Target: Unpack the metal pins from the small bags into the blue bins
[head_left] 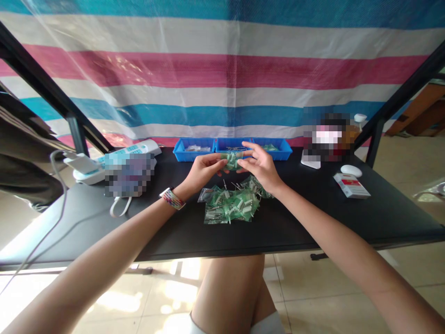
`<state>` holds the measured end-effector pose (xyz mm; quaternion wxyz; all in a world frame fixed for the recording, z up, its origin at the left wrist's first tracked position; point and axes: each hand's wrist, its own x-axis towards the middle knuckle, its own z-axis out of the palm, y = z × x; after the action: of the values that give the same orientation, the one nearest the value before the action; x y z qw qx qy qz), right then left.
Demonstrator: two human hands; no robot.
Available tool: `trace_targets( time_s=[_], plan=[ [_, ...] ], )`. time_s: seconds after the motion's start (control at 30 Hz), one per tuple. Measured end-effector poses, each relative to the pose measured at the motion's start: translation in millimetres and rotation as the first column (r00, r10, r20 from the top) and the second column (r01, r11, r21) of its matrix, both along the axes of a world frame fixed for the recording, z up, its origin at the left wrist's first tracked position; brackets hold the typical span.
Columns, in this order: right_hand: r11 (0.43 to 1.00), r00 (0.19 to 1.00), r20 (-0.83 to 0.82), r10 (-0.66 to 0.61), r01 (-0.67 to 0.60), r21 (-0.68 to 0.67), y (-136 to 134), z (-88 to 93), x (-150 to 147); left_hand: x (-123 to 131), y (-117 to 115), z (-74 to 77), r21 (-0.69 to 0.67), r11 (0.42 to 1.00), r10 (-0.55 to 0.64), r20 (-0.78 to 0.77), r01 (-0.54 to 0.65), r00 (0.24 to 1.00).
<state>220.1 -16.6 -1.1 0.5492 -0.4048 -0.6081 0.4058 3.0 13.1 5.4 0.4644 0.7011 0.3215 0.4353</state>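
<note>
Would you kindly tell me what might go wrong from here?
Two things, perhaps. The green packet is pinched between the left hand and right hand; if it slips, it may drop onto the pile of similar packets and get mixed in. The cable hangs over the edge of the table, on the left forearm's side, and might get snagged.
</note>
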Motion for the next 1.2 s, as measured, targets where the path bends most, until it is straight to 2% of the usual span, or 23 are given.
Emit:
trace_targets(
  time_s=[0.1,0.17,0.27,0.33,0.37,0.43,0.5,0.57,0.67,0.77,0.87,0.97,1.1,1.2],
  plan=[
    [0.990,0.993,-0.070,0.095,-0.101,-0.100,4.5,-4.8,-1.8,1.8,-1.4,-2.7,0.028,0.999,-0.026,-0.040,0.027,0.999],
    [0.992,0.994,-0.078,0.078,-0.085,-0.093,7.8,-6.6,-0.7,2.5,-0.8,-6.6,0.008,0.999,-0.047,-0.031,0.047,0.998],
    [0.998,0.998,-0.041,-0.056,0.056,-0.001,16.0,-4.1,11.2,0.9,1.4,-11.5,-0.020,0.997,-0.081,-0.032,0.080,0.996],
    [0.965,0.972,0.012,-0.233,0.230,0.124,23.9,0.8,28.2,-1.3,1.9,-11.7,0.006,0.995,-0.096,-0.090,0.097,0.991],
    [0.925,0.940,0.049,-0.338,0.323,0.201,28.2,3.6,38.9,-2.3,1.2,-10.5,0.038,0.993,-0.105,-0.140,0.111,0.985],
    [0.798,0.828,0.111,-0.549,0.480,0.366,36.5,7.9,61.7,-3.0,-2.2,-6.2,0.131,0.976,-0.137,-0.254,0.174,0.957],
    [0.719,0.729,0.208,-0.652,0.509,0.473,43.5,8.4,81.3,-1.7,-7.7,-0.7,0.230,0.932,-0.188,-0.355,0.280,0.916],
    [0.715,0.639,0.359,-0.681,0.471,0.517,48.4,4.1,92.6,1.2,-14.1,3.6,0.294,0.877,-0.237,-0.424,0.380,0.874],
    [0.774,0.503,0.588,-0.633,0.395,0.495,51.2,-6.2,93.0,5.8,-21.7,5.2,0.334,0.823,-0.259,-0.501,0.460,0.826],
    [0.771,0.428,0.642,-0.636,0.352,0.530,49.5,-11.2,84.0,8.2,-25.1,2.4,0.351,0.803,-0.249,-0.537,0.482,0.806],
    [0.748,0.433,0.611,-0.663,0.334,0.574,46.3,-9.6,76.0,8.3,-25.1,-0.9,0.348,0.818,-0.243,-0.512,0.457,0.824],
    [0.775,0.481,0.613,-0.626,0.296,0.559,43.5,-8.7,69.2,8.1,-23.0,-3.6,0.323,0.859,-0.244,-0.422,0.397,0.873],
    [0.795,0.601,0.575,-0.555,0.179,0.580,35.6,-7.5,54.8,9.5,-19.7,-6.4,0.145,0.945,-0.247,-0.277,0.294,0.929],
    [0.809,0.717,0.546,-0.433,0.041,0.587,21.9,0.3,40.1,10.9,-17.1,-6.1,0.029,0.979,-0.198,-0.103,0.202,0.975]
  ],
)
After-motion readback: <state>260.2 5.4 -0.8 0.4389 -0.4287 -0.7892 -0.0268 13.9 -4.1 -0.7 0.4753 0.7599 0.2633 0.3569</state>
